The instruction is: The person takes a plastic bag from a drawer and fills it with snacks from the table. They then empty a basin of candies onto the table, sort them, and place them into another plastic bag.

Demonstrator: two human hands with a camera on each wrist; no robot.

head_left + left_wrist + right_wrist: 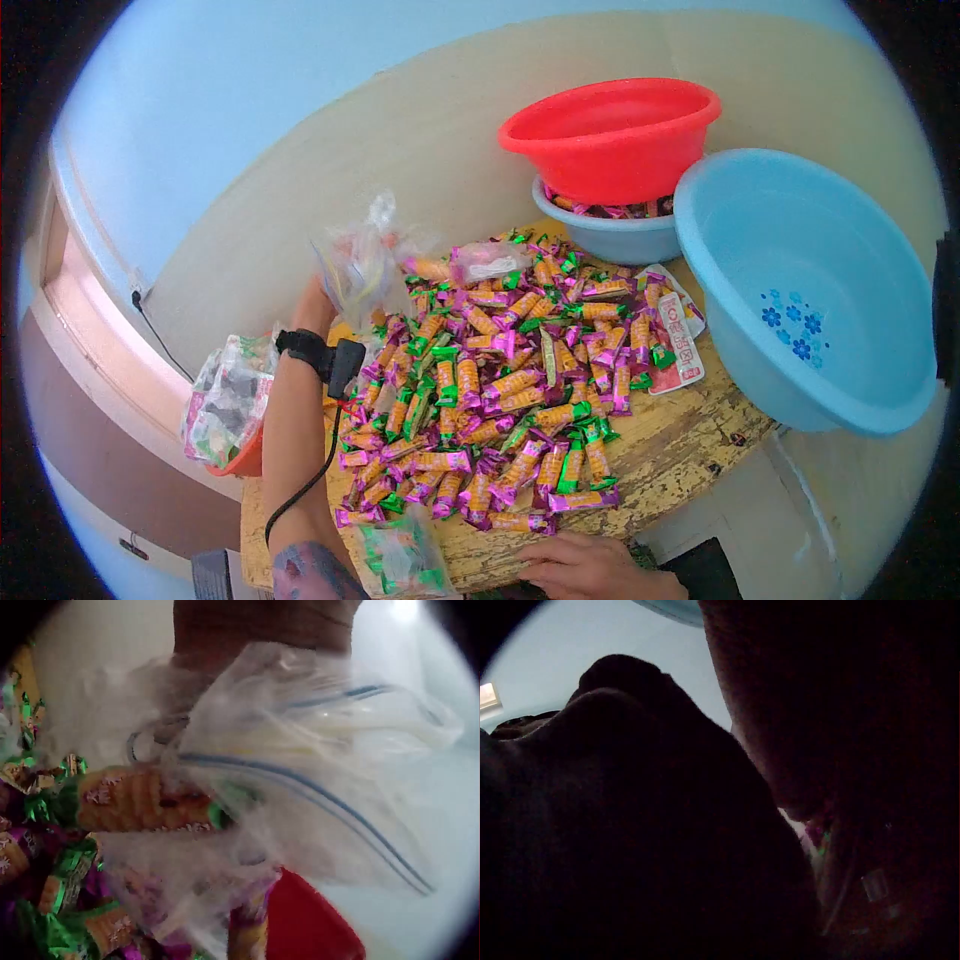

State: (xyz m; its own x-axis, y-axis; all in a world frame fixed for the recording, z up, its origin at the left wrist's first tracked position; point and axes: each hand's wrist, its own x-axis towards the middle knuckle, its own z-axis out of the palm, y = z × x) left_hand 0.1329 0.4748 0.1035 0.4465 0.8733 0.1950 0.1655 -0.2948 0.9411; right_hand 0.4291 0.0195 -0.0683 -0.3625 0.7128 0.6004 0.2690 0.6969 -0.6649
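At the pile's far left, my left hand [316,303] holds a clear zip bag [362,270]; its fingers are mostly hidden behind the plastic. In the left wrist view the bag's blue zip line [292,780] shows below the hand [259,637]. One orange snack packet with green ends [146,799] lies against the plastic. A large heap of small wrapped snacks [500,390], purple and green, covers the table. My right hand [585,567] rests by the table's front edge, fingers loosely bent, holding nothing; its wrist view is mostly dark.
A red basin [620,150] sits on a smaller blue basin [610,238] holding more snacks at the back. A big blue basin [800,300] stands right. A filled bag [402,555] lies at the front edge; an orange container with bags [240,460] stands left.
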